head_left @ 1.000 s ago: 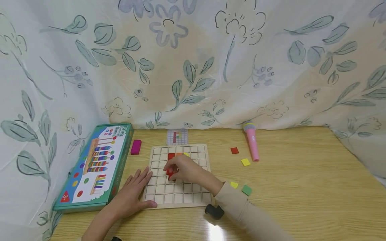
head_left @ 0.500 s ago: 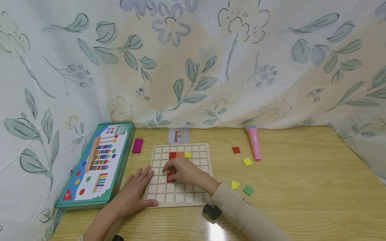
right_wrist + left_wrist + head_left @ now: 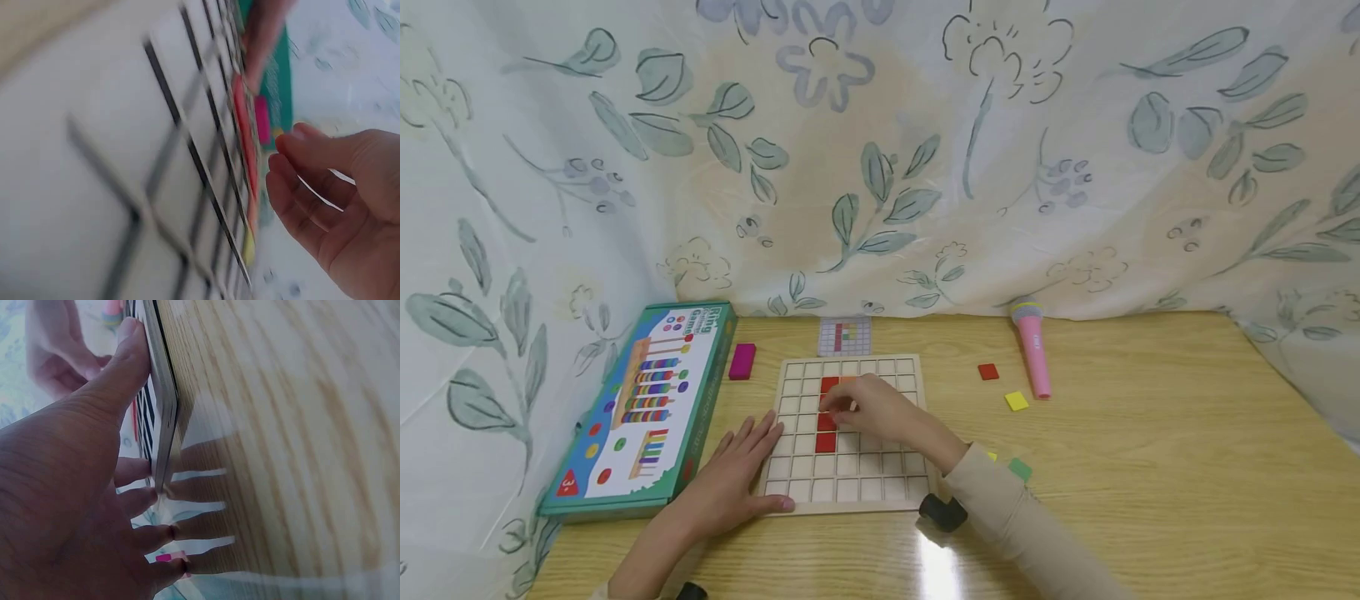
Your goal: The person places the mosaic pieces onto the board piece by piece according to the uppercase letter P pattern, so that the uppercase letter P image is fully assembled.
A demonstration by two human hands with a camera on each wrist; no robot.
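1. Resting against the left side of the wooden grid board (image 3: 868, 489) with the left hand (image 3: 733, 479), with fingers spread and straight and thumb on the near edge; gripping nothing.
2. Hovering over the same board with the right hand (image 3: 880, 408), with thumb and fingers loosely curved, nothing showing between them.
3. Set in the grid, in one column: red tiles (image 3: 825, 425), to the right of the left hand and beneath the right fingertips, with a slim gap showing in the right wrist view.
4. Next to the column's far end: an orange tile (image 3: 847, 380), partly covered by the right hand.
5. Lying loose on the table (image 3: 1150, 467), beyond the right forearm: a dark red square (image 3: 988, 372), a yellow square (image 3: 1017, 401) and a green tile (image 3: 1020, 469).
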